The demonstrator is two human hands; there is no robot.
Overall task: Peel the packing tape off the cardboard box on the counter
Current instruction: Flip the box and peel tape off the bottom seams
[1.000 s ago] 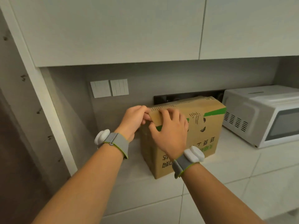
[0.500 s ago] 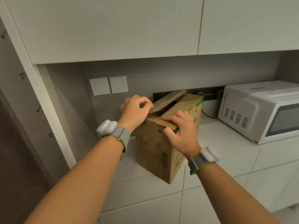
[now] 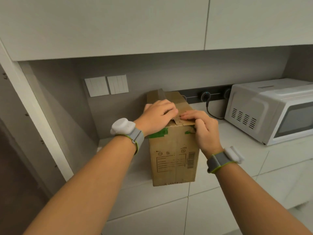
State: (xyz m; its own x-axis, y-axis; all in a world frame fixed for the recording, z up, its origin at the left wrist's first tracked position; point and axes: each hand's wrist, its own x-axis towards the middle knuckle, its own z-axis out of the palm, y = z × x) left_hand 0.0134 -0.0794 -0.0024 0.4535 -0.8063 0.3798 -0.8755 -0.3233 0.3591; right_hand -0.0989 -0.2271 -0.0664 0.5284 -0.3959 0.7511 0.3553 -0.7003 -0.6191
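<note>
Box stood upright on the counter, near its front edge, left of centre. Its narrow labelled end faced the camera; long axis ran front to back, toward 12 o'clock and the wall. Far end sat just short of the socket rail. A strip of tape showed at the far top edge, running along the top seam toward the hands; its near stretch was hidden under the fingers. Green tape crossed the near face just below the top edge.

Left hand lay on the box top at its near left corner, fingers curled over the seam toward 3 o'clock; whether they pinched tape or only pressed, could not tell. Right hand gripped the near right top corner, fingers curled over the top flap with its torn serrated edge, thumb down on the near face.

Microwave stood at 3 o'clock of the box, well apart. Switches were on the wall at 11 o'clock. Both wrists wore bands.
</note>
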